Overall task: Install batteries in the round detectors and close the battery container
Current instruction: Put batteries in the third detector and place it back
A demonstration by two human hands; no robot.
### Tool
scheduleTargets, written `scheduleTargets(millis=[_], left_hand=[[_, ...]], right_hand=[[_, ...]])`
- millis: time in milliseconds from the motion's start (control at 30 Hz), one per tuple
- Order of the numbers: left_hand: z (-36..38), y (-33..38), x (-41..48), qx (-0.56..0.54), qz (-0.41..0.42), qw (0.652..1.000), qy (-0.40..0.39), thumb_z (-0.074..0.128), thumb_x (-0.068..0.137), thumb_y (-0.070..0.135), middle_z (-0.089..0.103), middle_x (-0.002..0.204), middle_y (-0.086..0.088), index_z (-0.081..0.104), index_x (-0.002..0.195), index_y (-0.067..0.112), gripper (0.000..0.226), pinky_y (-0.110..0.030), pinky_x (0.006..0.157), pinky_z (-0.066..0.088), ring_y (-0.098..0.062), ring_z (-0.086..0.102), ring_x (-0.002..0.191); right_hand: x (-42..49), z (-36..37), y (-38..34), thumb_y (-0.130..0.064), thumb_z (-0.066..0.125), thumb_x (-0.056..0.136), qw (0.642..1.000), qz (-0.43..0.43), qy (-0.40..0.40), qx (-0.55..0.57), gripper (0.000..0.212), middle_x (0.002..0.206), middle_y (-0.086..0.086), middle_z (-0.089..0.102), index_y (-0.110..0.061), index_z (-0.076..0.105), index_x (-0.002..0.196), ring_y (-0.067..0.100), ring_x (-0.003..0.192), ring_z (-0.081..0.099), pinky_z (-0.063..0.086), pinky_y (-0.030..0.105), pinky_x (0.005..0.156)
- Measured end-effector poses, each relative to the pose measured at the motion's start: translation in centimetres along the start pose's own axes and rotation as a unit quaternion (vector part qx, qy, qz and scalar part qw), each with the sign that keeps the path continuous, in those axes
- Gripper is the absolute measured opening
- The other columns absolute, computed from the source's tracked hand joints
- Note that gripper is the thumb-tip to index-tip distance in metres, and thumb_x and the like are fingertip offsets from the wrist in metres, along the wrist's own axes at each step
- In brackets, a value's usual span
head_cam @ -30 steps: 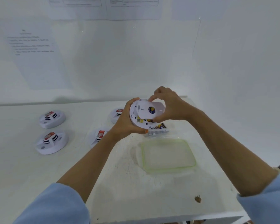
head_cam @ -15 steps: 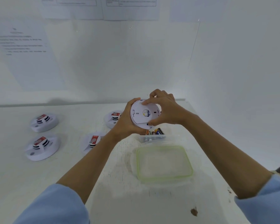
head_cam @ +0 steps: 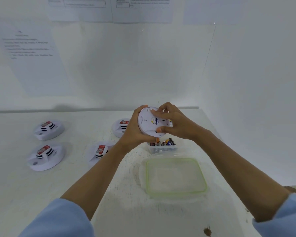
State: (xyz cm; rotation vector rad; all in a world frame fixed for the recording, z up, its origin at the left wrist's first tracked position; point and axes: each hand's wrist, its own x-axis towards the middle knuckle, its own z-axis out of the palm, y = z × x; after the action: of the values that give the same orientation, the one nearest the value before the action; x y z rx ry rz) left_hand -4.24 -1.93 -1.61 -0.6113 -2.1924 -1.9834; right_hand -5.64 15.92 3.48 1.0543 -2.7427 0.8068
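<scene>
Pale blue sleeves (head_cam: 58, 219) frame the near edge, and a small brown mark (head_cam: 207, 231) sits at near right on the white bench (head_cam: 75, 182). Beyond the mark, a clear lid (head_cam: 176, 177) with a light green rim lies flat on the bench. Just past its far edge stands the clear battery container (head_cam: 162, 148), uncovered. It holds a row of dark batteries (head_cam: 162, 143) with gold, red and blue bands; their brand print is too small to read.

Above the container, both hands hold a white round detector (head_cam: 147, 122), tilted so its flat back faces the camera. The left hand (head_cam: 135, 132) wraps the left edge and underside with curled fingers. The right hand (head_cam: 176, 124) pinches the right side, thumb low and fingers curled over the top. A small round blue-and-yellow sticker marks the centre of the back; its text is unreadable.

To the left, four more sit face up on the bench: the near middle detector (head_cam: 99, 153), near left detector (head_cam: 46, 157), far left detector (head_cam: 48, 130) and far middle detector (head_cam: 120, 126). Each has a red label on its raised centre, with no legible words.

Printed sheets (head_cam: 29, 53) hang on the far wall, their lines too blurred to read.
</scene>
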Motion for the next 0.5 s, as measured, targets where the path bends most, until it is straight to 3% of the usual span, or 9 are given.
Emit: scheduleTargets(millis=[233, 300, 400, 500], left_hand=[[-0.5, 0.2, 0.2, 0.043, 0.032, 0.997, 0.050, 0.083, 0.045, 0.005, 0.047, 0.123, 0.003, 0.032, 0.131, 0.016, 0.100, -0.013, 0.079, 0.049, 0.000, 0.053, 0.108], [-0.7, 0.3, 0.1, 0.065, 0.035, 0.996, 0.056, 0.086, 0.043, 0.020, 0.048, 0.124, 0.001, 0.032, 0.131, 0.017, 0.103, -0.015, 0.083, 0.049, -0.010, 0.052, 0.112], [-1.1, 1.2, 0.4, 0.157, 0.053, 0.984, 0.063, 0.076, 0.045, 0.039, 0.051, 0.116, 0.003, 0.040, 0.126, 0.012, 0.093, -0.014, 0.085, 0.044, -0.007, 0.053, 0.104], [-2.2, 1.6, 0.6, 0.264, 0.040, 0.961, 0.067, 0.083, 0.056, 0.025, 0.048, 0.124, -0.001, 0.038, 0.132, 0.012, 0.089, -0.022, 0.090, 0.041, -0.012, 0.048, 0.108]], right_hand=[[0.7, 1.8, -0.3, -0.018, 0.064, 0.085, 0.998, 0.016, 0.055, 0.038, 0.057, 0.118, 0.008, 0.040, -0.010, 0.042, 0.136, 0.014, 0.110, 0.033, 0.030, 0.020, 0.094], [1.1, 2.1, -0.4, -0.018, 0.063, 0.085, 0.997, 0.019, 0.052, 0.062, 0.055, 0.119, 0.006, 0.040, -0.011, 0.043, 0.136, 0.017, 0.114, 0.036, 0.033, 0.023, 0.098], [2.0, 1.9, -1.1, -0.021, 0.060, 0.087, 0.993, 0.024, 0.046, 0.110, 0.050, 0.118, 0.007, 0.046, -0.012, 0.046, 0.134, 0.017, 0.111, 0.044, 0.038, 0.023, 0.098], [3.2, 2.5, -2.7, -0.027, 0.060, 0.087, 0.973, 0.059, 0.019, 0.224, 0.057, 0.129, 0.004, 0.049, -0.020, 0.037, 0.139, 0.015, 0.115, 0.048, 0.041, 0.024, 0.098]])
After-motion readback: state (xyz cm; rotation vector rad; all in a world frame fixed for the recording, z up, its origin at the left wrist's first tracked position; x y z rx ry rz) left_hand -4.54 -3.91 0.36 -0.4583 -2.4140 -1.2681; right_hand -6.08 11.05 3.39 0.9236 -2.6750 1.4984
